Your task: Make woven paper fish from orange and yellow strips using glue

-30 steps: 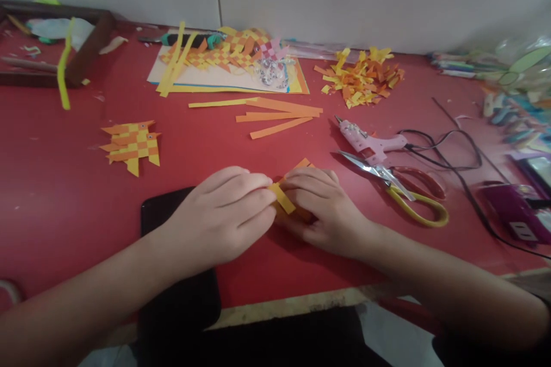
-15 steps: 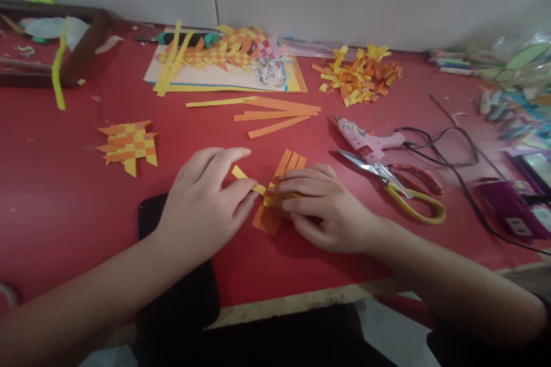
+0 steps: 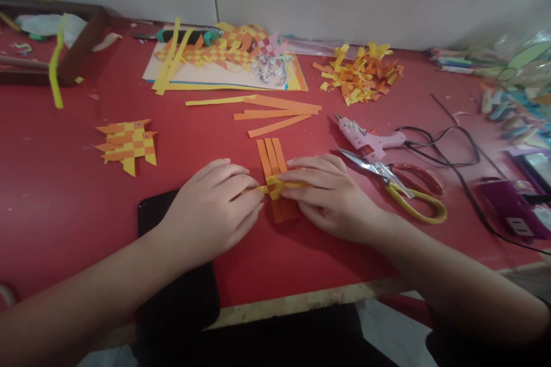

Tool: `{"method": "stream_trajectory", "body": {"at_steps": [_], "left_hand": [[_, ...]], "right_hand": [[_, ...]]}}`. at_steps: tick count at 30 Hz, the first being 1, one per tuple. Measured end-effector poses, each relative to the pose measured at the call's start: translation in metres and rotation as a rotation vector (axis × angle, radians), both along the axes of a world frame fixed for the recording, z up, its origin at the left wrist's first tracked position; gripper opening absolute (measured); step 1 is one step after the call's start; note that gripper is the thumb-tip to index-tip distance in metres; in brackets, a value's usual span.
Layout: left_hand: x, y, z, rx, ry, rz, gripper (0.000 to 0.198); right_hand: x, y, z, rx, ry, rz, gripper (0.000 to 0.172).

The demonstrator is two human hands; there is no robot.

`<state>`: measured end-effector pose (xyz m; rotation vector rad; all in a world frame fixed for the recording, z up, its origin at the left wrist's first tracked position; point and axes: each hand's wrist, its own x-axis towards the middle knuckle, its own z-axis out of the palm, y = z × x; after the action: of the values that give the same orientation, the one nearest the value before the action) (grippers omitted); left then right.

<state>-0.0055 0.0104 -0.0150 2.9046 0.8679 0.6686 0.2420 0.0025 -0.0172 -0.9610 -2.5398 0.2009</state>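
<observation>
Orange paper strips (image 3: 272, 155) lie side by side in front of me, crossed by yellow paper strips (image 3: 272, 188) woven through their middle. My left hand (image 3: 215, 200) pinches the left end of a yellow strip, its fingers closed. On the other side my right hand (image 3: 333, 192) is closed on the right part of the weave, its fingers hiding some of it. Beyond the hands lie loose orange strips (image 3: 279, 116) and a yellow one (image 3: 219, 101). Two finished woven paper fish (image 3: 129, 143) rest to the left.
Right of my hands lie open scissors (image 3: 379, 171) and a pink glue gun (image 3: 370, 139) with its black cord. A black phone (image 3: 181, 292) lies under my left forearm. Paper scraps (image 3: 359, 74) are piled at the back; a dark wooden tray (image 3: 84, 49) is at back left.
The woven strips have turned so the orange ones stand nearly upright in view. My left hand has closed in on the yellow strip's end, and my right hand has shifted slightly right.
</observation>
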Motion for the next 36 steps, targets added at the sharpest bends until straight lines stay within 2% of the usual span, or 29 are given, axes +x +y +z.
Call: {"method": "stream_trajectory", "body": {"at_steps": [7, 20, 28, 33, 36], "left_hand": [[0.001, -0.001, 0.002, 0.005, 0.02, -0.041, 0.028], [0.001, -0.001, 0.002, -0.018, 0.1, -0.068, 0.03], [0.001, -0.003, 0.003, -0.013, 0.058, -0.119, 0.035], [0.001, -0.003, 0.003, -0.039, 0.098, -0.132, 0.036], [0.0, -0.004, 0.003, -0.046, 0.121, -0.114, 0.036]], "right_hand": [[-0.001, -0.002, 0.0, 0.023, 0.031, 0.015, 0.02], [0.001, -0.006, -0.001, 0.006, -0.003, 0.097, 0.024], [0.006, -0.002, -0.005, -0.043, 0.083, 0.087, 0.019], [0.007, 0.0, -0.001, -0.045, 0.095, 0.136, 0.02], [0.01, 0.003, 0.003, -0.012, 0.123, 0.059, 0.02]]}}
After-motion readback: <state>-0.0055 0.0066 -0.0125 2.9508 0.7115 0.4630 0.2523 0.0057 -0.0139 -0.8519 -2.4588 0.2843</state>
